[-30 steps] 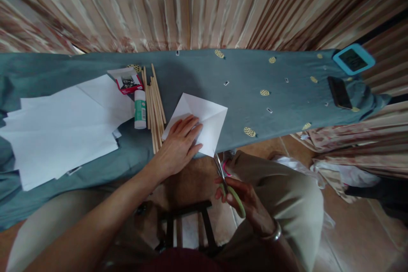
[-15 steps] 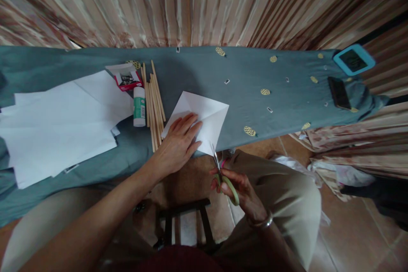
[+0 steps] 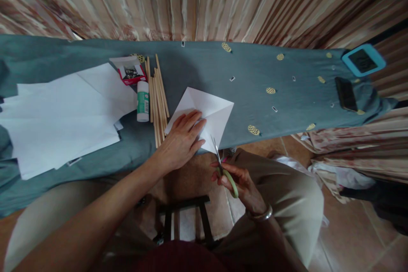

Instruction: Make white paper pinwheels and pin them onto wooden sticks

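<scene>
“Taking the white folded sheet [image 3: 217, 112] as the dial's centre, where are the hands?”

“The left hand [image 3: 181, 143] lies palm down on its 7 o'clock side, fingers slightly spread, pressing rather than gripping. The right hand [image 3: 241, 182] is at 5 o'clock, wrapped around the green-handled scissors [image 3: 218, 158].”

“Are the blades on it?”

“Their tips overlap its 5 o'clock corner, a little parted. Whether they have bitten into the paper, I can't tell.”

“And the sheet itself?”

“It's at the near edge of the cloth-covered worktop [image 3: 255, 104].”

“What's around it?”

“Wooden sticks [image 3: 156, 97] just beside it at 10 o'clock, then a green-and-white tube [image 3: 143, 102]. Farther out at 10 there's an open red box [image 3: 134, 78] of small metal pieces; at 9, spread papers [image 3: 63, 119]. Well apart, at 3 o'clock, lies a dark phone [image 3: 346, 94].”
</scene>
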{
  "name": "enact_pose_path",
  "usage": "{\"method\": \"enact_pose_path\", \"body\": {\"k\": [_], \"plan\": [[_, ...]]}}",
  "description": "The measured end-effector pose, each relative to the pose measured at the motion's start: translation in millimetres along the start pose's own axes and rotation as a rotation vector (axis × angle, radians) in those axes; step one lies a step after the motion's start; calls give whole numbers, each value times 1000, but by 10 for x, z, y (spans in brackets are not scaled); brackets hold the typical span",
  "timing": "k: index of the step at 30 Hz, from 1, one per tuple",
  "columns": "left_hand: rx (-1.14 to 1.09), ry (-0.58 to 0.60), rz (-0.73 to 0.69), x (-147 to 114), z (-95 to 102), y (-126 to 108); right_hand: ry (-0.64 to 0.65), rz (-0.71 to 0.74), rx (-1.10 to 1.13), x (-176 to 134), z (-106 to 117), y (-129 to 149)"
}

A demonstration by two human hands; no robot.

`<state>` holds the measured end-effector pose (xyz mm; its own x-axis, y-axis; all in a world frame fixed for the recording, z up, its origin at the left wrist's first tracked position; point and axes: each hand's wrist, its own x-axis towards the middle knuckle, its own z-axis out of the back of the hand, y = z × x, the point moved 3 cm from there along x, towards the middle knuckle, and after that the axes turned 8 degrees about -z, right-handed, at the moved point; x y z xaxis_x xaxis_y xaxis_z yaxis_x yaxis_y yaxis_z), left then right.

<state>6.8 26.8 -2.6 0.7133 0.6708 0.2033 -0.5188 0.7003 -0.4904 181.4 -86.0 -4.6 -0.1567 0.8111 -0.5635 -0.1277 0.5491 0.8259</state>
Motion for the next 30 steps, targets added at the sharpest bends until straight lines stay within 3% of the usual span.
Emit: {"method": "enact_pose_path", "body": {"k": [30], "plan": [[-10, 9, 21, 10, 7, 1, -59, -45, -41, 20, 45, -132]]}}
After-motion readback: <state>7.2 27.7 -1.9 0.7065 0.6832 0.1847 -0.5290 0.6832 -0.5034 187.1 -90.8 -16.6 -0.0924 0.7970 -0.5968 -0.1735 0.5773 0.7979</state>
